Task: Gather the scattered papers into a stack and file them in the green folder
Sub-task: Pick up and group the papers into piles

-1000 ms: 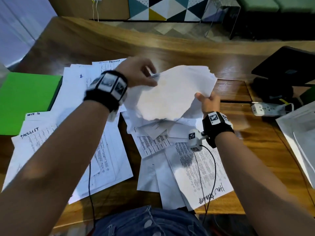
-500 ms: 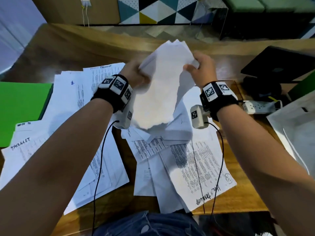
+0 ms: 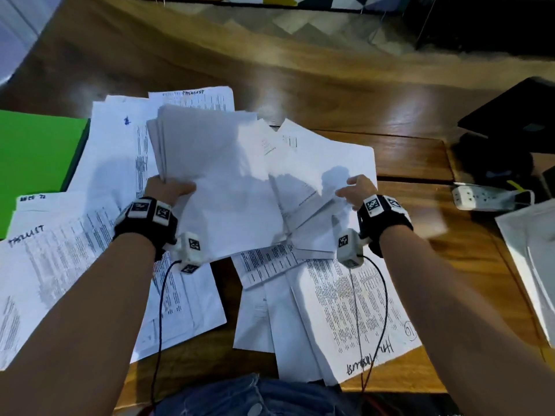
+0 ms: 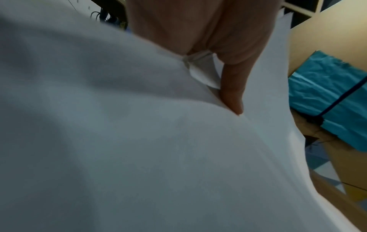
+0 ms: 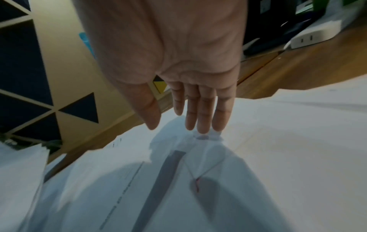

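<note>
My left hand [image 3: 169, 187] grips the near edge of a stack of white papers [image 3: 216, 163], held over the table's middle; the thumb lies on top. In the left wrist view a finger [image 4: 232, 94] sits between the sheets of that stack of papers [image 4: 139, 141]. My right hand [image 3: 356, 190] hovers with straight fingers over loose sheets [image 3: 324, 163] to the right of the stack. The right wrist view shows its fingers [image 5: 200, 113] stretched out just above the loose sheets [image 5: 278, 141], holding nothing. The green folder [image 3: 33, 151] lies at the far left. More printed papers [image 3: 345, 307] are scattered near me.
A white power strip [image 3: 480, 198] and dark objects [image 3: 510, 115] sit at the right side of the wooden table [image 3: 300, 85]. A white tray-like item [image 3: 534, 253] lies at the right edge. Printed sheets [image 3: 60, 250] cover the left part by the folder.
Both hands came down toward the table with the stack. My right hand has let go of it and moved right with fingers spread; my left hand now holds the stack alone.
</note>
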